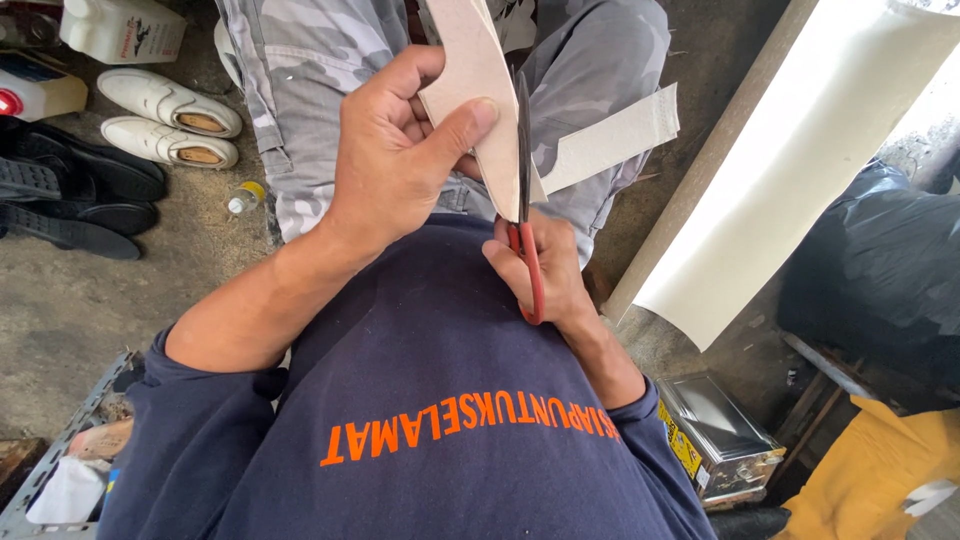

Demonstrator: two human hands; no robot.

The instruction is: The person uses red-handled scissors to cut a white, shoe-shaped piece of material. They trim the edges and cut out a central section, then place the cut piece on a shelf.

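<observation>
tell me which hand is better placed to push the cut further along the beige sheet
Right. The right hand already has the red-handled scissors, blades lying along the edge of the beige sheet. The left hand pinches that sheet, thumb on top, steadying it.

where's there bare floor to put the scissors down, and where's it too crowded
Bare concrete floor lies on the left, bordered by the black sandals above, the small bottle and the left forearm. The upper left is crowded: white shoes, sandals, jugs. On the right, the white roll, black bag and metal box leave little room.
</observation>
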